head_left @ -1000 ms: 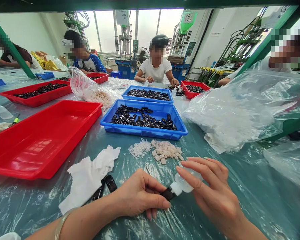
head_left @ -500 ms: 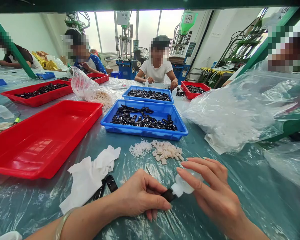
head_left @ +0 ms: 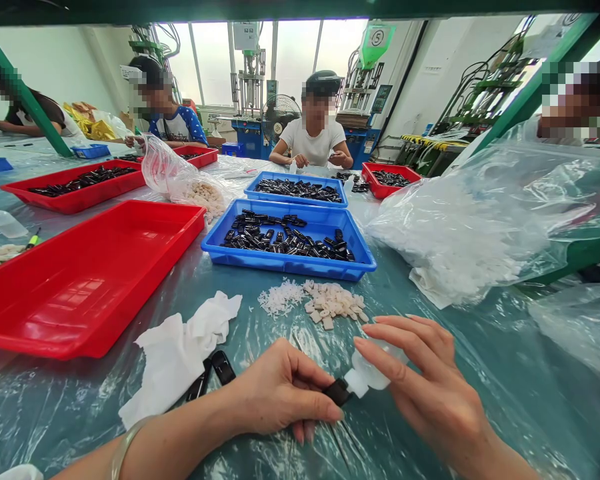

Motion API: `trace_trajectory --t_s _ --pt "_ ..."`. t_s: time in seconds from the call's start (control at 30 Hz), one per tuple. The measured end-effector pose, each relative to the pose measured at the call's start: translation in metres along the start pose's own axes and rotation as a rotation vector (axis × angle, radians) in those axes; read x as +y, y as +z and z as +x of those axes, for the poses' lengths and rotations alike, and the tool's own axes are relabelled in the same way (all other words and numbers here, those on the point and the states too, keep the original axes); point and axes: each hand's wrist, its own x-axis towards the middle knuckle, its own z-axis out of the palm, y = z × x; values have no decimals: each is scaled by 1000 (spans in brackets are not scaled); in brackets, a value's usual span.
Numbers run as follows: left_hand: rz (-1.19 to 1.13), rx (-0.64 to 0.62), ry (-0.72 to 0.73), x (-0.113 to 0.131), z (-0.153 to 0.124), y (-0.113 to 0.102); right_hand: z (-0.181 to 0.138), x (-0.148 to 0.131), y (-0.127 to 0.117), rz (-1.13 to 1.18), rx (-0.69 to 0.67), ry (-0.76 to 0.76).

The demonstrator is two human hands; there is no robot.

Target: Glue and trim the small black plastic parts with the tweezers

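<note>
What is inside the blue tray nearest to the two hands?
The blue tray holds a loose pile of small black parts, mostly toward its far side. Whatever lies beneath the pile is covered.

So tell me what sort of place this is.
Most likely a small factory's hand-assembly bench. Trays of small black parts, such as the blue tray, cover a plastic-sheeted table, other people sit working around it, and industrial machines stand by the windows behind.
</note>
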Motion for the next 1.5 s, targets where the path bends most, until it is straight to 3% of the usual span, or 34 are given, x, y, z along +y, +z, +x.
trace_trajectory --t_s 1.5 --pt "-11 -40 -39 -3 3 1 -7 -8 2 20 32 54"
